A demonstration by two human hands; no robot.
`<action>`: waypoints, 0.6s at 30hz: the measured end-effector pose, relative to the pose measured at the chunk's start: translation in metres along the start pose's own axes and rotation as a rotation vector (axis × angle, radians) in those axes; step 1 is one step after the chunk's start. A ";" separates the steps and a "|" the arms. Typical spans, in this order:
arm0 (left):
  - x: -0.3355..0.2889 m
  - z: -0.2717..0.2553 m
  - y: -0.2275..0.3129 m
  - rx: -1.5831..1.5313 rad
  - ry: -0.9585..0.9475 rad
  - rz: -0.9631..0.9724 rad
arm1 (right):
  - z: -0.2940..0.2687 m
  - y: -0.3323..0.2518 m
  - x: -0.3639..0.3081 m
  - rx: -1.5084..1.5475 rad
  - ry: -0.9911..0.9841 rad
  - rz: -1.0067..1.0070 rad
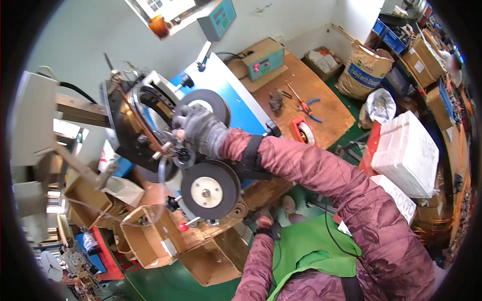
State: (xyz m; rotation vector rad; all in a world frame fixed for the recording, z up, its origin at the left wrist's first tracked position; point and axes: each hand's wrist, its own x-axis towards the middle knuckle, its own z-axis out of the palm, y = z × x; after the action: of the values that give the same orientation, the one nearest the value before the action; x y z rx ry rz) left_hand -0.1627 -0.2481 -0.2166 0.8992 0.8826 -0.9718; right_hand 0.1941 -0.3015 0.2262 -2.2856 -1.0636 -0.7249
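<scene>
My right hand (203, 131), in a grey knit glove with bare fingertips, reaches across to the winding machine (143, 115). Its fingers are curled at the machine's ring, beside a small metal roller (184, 157); what they hold is hidden. Behind the glove sits a black rubber wheel (206, 103), and a second black wheel with a white hub (207, 193) is just below the wrist. Low down beside the green apron (314, 246) is my left hand (266, 226), small and partly hidden, with its fingers hard to make out.
A teal control box (266, 64) stands on the wooden bench (326, 108), near pliers (307, 109) and a red tape dispenser (303, 131). Open cardboard boxes (150, 241) sit below the machine. White foam boxes (404, 153) and a paper sack (364, 70) are at the right.
</scene>
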 end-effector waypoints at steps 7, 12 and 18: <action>-0.108 -0.034 0.013 -0.087 0.202 0.075 | 0.003 0.021 -0.021 -0.055 -0.080 -0.010; -0.194 -0.145 -0.030 -0.164 0.541 0.158 | 0.003 0.011 -0.011 0.038 -0.166 0.165; -0.228 -0.232 -0.098 -0.490 0.601 0.316 | 0.005 -0.003 0.003 0.075 -0.146 0.058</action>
State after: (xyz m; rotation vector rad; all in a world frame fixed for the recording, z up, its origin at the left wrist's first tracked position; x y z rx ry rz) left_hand -0.3704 0.0006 -0.1148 0.8739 1.3612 -0.1770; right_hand 0.1947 -0.2955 0.2249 -2.3232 -1.0654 -0.4934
